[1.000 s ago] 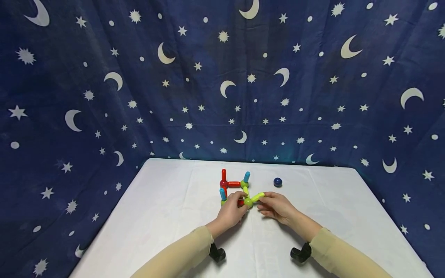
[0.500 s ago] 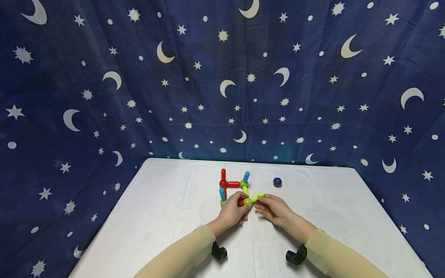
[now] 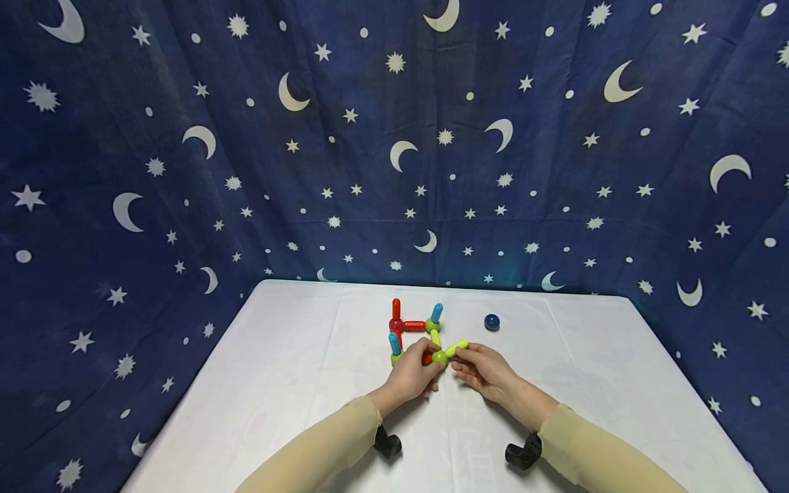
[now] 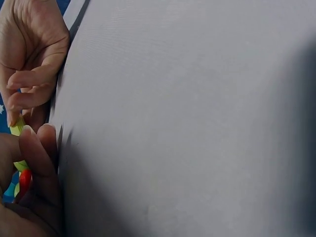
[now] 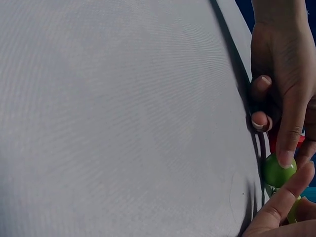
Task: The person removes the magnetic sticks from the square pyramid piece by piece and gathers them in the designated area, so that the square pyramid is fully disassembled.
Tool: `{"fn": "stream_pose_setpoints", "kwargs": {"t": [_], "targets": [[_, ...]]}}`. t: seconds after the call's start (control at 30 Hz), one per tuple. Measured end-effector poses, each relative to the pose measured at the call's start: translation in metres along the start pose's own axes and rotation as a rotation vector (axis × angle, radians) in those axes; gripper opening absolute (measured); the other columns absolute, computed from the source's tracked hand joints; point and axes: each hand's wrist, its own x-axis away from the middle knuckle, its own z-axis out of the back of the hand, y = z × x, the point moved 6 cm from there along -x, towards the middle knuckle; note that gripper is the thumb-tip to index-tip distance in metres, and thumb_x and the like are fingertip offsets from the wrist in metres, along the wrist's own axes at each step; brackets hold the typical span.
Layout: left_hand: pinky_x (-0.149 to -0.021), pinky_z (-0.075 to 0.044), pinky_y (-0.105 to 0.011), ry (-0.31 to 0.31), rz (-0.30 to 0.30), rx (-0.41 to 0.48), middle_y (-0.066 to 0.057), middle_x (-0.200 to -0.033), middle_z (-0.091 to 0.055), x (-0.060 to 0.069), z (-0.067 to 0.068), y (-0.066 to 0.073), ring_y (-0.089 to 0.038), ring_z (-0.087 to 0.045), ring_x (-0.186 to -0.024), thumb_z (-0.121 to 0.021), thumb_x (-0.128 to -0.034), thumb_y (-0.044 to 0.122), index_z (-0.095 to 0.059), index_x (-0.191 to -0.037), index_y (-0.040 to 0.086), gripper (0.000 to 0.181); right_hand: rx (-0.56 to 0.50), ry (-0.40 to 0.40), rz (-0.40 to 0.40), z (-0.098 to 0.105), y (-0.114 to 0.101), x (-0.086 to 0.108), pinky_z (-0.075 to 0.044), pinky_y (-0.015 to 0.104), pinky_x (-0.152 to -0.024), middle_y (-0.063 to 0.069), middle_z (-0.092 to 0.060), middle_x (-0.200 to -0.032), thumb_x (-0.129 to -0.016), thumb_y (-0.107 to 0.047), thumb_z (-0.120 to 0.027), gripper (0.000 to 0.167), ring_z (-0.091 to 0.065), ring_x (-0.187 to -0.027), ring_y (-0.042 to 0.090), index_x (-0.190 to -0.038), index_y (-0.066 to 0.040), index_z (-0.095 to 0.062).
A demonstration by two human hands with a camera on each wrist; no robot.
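Note:
A frame of coloured rods and balls stands mid-table. My left hand [image 3: 411, 375] pinches its front right green ball [image 3: 440, 357], beside a mostly covered red rod [image 3: 427, 359]; in the right wrist view the thumb lies on the green ball [image 5: 279, 170]. My right hand [image 3: 490, 373] pinches the outer end of a yellow-green rod [image 3: 457, 348], whose other end meets that ball. Another yellow-green rod [image 3: 435, 338] runs back to a green ball [image 3: 433, 326] with a raised blue rod [image 3: 437, 313]. A red ball [image 3: 396, 326] bears an upright red rod [image 3: 396, 309].
Right of the frame, a dark blue ball [image 3: 492, 322] lies alone on the white table [image 3: 555, 356]. The frame's front left green ball [image 3: 396, 358] carries a blue rod [image 3: 394, 343]. A starry blue cloth [image 3: 357, 164] hangs behind and along the sides.
Compared with a second ago, my right hand has shifted slightly left, toward the green ball, still pinching the rod. My left hand has stayed almost still, and the frame likewise.

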Motion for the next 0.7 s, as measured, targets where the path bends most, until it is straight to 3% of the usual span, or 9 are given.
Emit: {"fn": "stream_pose_setpoints", "kwargs": {"t": [0.5, 0.7], "targets": [[-0.048, -0.054, -0.031, -0.044, 0.006, -0.004, -0.006, -0.102, -0.053, -0.0005, 0.0016, 0.0006, -0.014, -0.062, -0.054, -0.067, -0.1012, 0.017, -0.056, -0.123, 0.011, 0.026, 0.083, -0.005, 0.033, -0.0002, 0.0019, -0.0021, -0.054, 0.019, -0.057, 0.006, -0.068, -0.086, -0.105, -0.014, -0.059, 0.028, -0.062, -0.061, 0.006, -0.126, 0.002, -0.051], [-0.048, -0.054, -0.031, -0.052, 0.014, 0.011, -0.007, -0.1, -0.052, -0.0005, 0.0008, 0.0008, -0.015, -0.062, -0.054, -0.067, -0.1013, 0.017, -0.056, -0.122, 0.012, 0.024, 0.104, -0.004, 0.035, -0.0001, 0.0015, -0.0006, -0.052, 0.018, -0.053, 0.003, -0.064, -0.077, -0.105, -0.015, -0.06, 0.029, -0.059, -0.057, 0.004, -0.127, 0.002, -0.05]]}}
